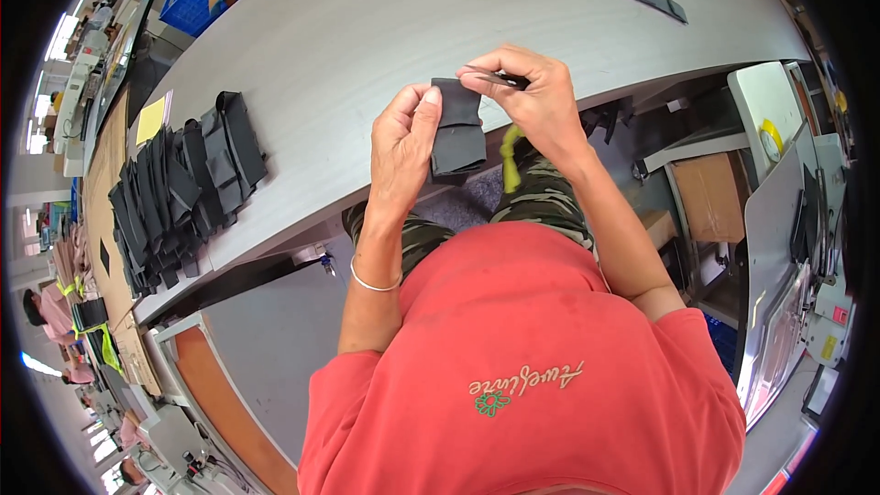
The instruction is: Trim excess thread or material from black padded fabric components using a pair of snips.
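Hands met at frame centre: the left hand (403, 142) pinched a folded black fabric piece (456, 128) while the right hand (532, 96) gripped small metal snips (495, 78) at its top edge; a slip risked nicking the cloth or the thumb.

I hold a small folded black fabric piece (456, 128) upright above the table edge, and slim dark snips (495, 77) lie level across its top corner.
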A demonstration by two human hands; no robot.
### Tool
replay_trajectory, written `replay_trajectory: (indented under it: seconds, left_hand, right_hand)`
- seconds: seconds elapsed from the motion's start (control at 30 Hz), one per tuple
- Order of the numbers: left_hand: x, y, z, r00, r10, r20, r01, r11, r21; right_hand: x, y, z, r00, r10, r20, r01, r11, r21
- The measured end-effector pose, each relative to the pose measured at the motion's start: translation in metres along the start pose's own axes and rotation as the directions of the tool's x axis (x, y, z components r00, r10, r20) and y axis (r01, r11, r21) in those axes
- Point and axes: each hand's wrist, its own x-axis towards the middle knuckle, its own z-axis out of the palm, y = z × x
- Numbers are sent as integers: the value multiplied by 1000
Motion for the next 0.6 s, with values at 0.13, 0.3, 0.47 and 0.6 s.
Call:
replay_trajectory:
  seconds: [0.13,0.3,0.47,0.6]
  left_hand:
    - [0,1,6,992,17,-129,-17,1000,-3]
    - [1,-7,-7,986,60,-155,-41,991,126]
    - [0,-5,-8,985,46,-165,-28,993,113]
    - [-3,-4,-8,988,17,-155,10,985,173]
  right_hand:
    - [-1,0,-8,997,-72,-9,72,996,49]
    - [-3,-24,-32,878,-30,478,-62,982,176]
    - [4,-13,-40,958,-125,260,169,973,-156]
    - [4,-14,-37,947,-233,220,307,858,-412]
